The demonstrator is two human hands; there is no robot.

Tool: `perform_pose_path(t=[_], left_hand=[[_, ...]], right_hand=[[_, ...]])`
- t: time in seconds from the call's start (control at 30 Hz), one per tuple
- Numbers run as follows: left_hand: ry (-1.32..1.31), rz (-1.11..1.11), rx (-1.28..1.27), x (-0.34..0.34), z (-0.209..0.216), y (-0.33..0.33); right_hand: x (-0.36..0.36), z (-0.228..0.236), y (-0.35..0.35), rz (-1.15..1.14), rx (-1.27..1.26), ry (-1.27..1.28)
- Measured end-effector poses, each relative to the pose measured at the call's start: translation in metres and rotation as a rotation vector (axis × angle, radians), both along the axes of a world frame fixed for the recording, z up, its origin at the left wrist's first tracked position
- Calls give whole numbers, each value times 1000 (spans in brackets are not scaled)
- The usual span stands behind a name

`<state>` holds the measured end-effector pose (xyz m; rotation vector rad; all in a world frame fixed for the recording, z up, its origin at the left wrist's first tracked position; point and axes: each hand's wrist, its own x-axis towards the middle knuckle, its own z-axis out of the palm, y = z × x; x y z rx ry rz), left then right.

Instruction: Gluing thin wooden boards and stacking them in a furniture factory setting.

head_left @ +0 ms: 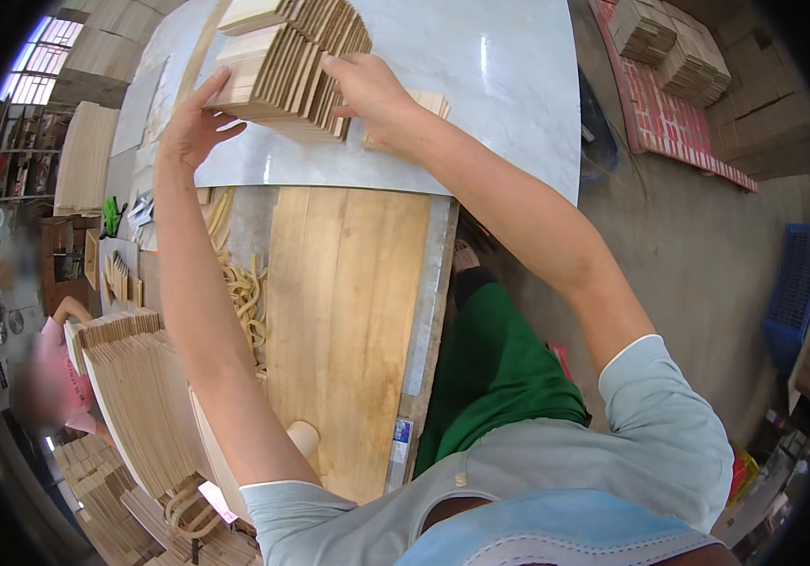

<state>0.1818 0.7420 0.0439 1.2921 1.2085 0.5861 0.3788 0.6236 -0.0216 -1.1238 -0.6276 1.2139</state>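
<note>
At the top of the view, a row of thin light-wood boards (pixel 277 83) stands packed on edge on the pale, glossy tabletop (pixel 509 123). My left hand (pixel 193 130) grips its left end, fingers spread against the side and lower edge. On the opposite side, my right hand (pixel 376 94) presses its thumb and fingers against the boards. The row is clasped between both hands. Another row of similar boards (pixel 329 21) sits directly behind. Partly hidden by my right forearm, a flat light-wood piece (pixel 430 102) lies on the tabletop.
Nearer me is a wooden work surface (pixel 348 283), with curled wood strips (pixel 246 292) along its left. Tall board stacks (pixel 136 396) stand at lower left, near a person in pink (pixel 56 373). A red pallet (pixel 678 146) bears wood at upper right; a blue crate (pixel 792 292) stands far right.
</note>
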Motion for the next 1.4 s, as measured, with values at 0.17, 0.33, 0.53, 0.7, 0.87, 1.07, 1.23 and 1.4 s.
perform_pose_path(t=[0.17,0.33,0.53,0.7,0.87,1.07,1.23,1.4], left_hand=[[-12,-67,-33,-1,-2,10],[-44,-19,-32,0,-4,-2],[-70,-48,-23,-4,-7,-8],[-95,-32,-3,-5,-12,-12],[-98,-58,1,-2,-14,-10],[-102,-49,23,-5,-13,-13],[-94,-73,76,-3,-14,-17],[-119,-8,59,0,-17,-22]], right_hand=[[-9,-1,16,-32,8,48],[-15,-4,19,-114,13,156],[-22,1,14,-148,23,196],[-26,2,10,-168,-25,106],[-25,-7,18,-129,-33,-12],[-32,5,13,-179,-21,99],[-31,0,11,-249,2,148],[-33,-11,20,-167,68,-11]])
